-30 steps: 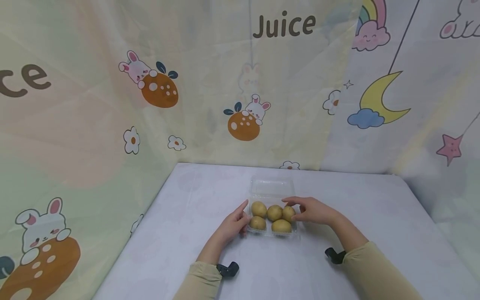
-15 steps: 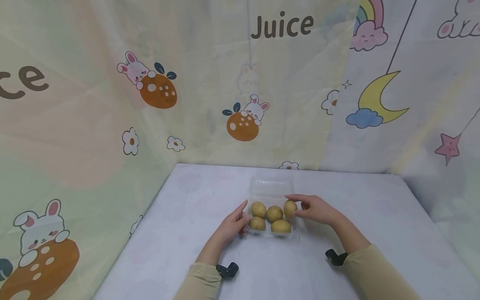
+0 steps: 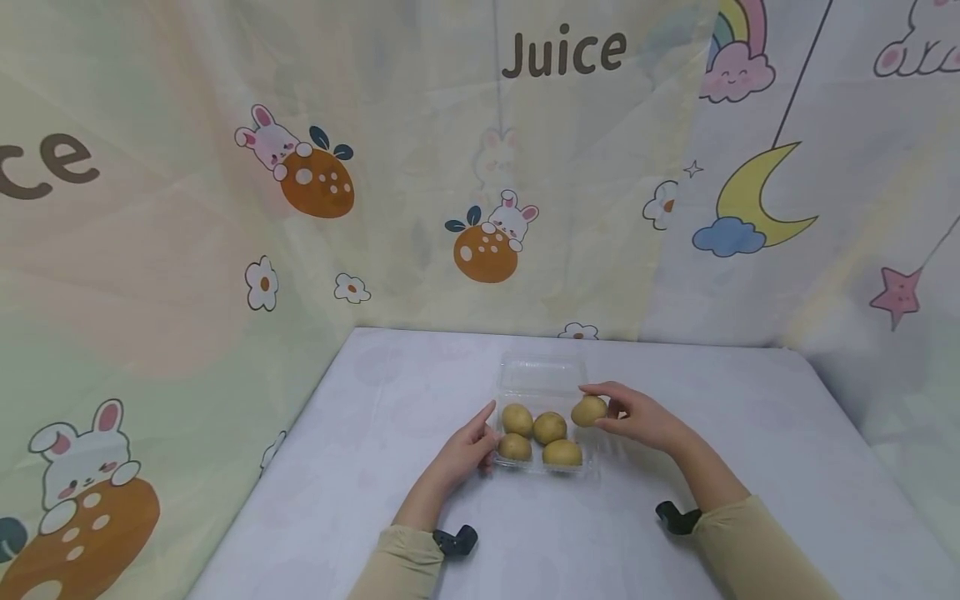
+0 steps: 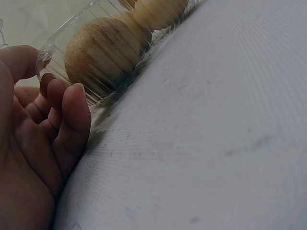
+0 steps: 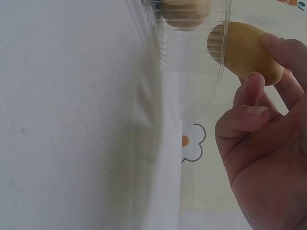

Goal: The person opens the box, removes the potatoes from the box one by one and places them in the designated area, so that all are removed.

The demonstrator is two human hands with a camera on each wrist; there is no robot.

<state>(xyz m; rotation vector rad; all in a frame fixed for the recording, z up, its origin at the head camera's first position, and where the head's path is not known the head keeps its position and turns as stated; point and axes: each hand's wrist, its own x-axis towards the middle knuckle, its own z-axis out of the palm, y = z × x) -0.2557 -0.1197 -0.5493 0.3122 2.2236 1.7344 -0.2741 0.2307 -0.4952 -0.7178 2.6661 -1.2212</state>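
Note:
My right hand (image 3: 637, 417) pinches a yellow-brown potato (image 3: 588, 412) between thumb and fingertips at the right side of a clear plastic clamshell box (image 3: 547, 470). In the right wrist view, the held potato (image 5: 247, 50) is raised at the box's rim, one end still behind the clear wall. Several more potatoes (image 3: 550, 428) lie inside the box. My left hand (image 3: 467, 450) holds the box's left side; in the left wrist view its thumb lies on the rim and its curled fingers rest against the ribbed wall (image 4: 96, 67).
The box's clear lid (image 3: 543, 372) lies folded back behind it. All of this stands on a white-covered table (image 3: 420, 375), with printed cloth walls (image 3: 420, 167) behind and at the sides. Each wrist wears a small black device (image 3: 455, 541).
My right hand has lifted the potato out of the back right part of the box, moving it up and to the right. The left hand stays on the box's left side.

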